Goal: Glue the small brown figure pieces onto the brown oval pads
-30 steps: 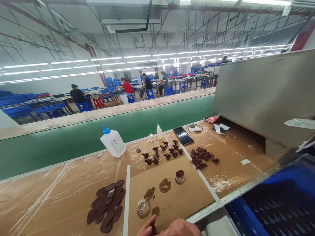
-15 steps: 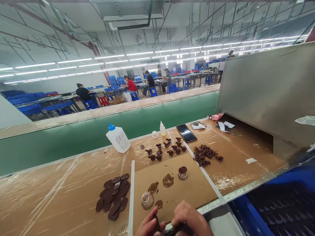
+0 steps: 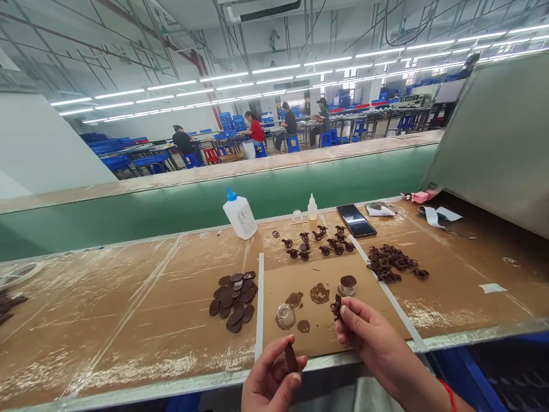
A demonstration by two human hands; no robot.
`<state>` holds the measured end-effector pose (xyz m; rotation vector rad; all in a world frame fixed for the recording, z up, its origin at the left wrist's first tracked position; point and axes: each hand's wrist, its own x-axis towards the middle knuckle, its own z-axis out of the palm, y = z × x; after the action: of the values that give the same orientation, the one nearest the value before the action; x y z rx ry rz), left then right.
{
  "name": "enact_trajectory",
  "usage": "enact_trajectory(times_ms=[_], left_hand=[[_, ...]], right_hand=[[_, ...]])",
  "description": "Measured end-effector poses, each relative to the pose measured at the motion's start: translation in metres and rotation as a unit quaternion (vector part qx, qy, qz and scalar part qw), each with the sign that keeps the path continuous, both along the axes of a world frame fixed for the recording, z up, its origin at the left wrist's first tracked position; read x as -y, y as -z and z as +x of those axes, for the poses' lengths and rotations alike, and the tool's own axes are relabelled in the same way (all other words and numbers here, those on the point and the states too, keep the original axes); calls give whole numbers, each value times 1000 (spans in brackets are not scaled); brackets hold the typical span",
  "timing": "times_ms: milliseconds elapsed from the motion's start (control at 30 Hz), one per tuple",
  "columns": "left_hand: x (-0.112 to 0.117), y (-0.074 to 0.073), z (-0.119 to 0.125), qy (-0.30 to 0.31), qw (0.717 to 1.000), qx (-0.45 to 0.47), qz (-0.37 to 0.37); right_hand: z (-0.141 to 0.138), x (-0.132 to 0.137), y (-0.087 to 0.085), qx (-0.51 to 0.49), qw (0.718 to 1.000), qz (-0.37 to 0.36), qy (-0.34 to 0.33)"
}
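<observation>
Near the bench's front edge, my left hand [image 3: 272, 380] pinches a dark brown oval disc [image 3: 291, 359] held on its edge. My right hand [image 3: 371, 335], with a red cord at the wrist, grips a small dark brown figurine [image 3: 337, 308] between thumb and fingertips. Beyond the hands, a small clear glass jar [image 3: 285, 316] sits on the cardboard sheet [image 3: 355, 332] among wet brown stains. A second jar [image 3: 346, 289] there has a brown disc on top. Left of the sheet lies a pile of brown oval discs [image 3: 234, 297]; to its right is a heap of brown figurines [image 3: 392, 260].
Several figurines on round bases [image 3: 319, 243] stand behind the sheet. Farther back are a white bottle with a blue cap [image 3: 241, 216], a small dropper bottle [image 3: 312, 208] and a phone [image 3: 357, 220]. A metal panel [image 3: 497, 137] rises at right. Several people sit in the background.
Both hands have come up into fuller view and moved apart. The figurine now shows in my right hand, and the disc stays in my left. The camera view has turned left.
</observation>
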<state>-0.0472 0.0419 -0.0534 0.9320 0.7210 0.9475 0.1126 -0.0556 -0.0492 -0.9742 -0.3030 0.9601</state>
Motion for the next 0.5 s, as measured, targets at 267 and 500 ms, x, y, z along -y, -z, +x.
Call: enact_trajectory(times_ms=[267,500], left_hand=[[0,0,-10,-4,999,34,-24],[-1,-2,-20,-25,998,47,-46]], right_hand=[[6,-15,-8,150,987,-35,-47],[17,-46,-29,415,903,-68,-90]])
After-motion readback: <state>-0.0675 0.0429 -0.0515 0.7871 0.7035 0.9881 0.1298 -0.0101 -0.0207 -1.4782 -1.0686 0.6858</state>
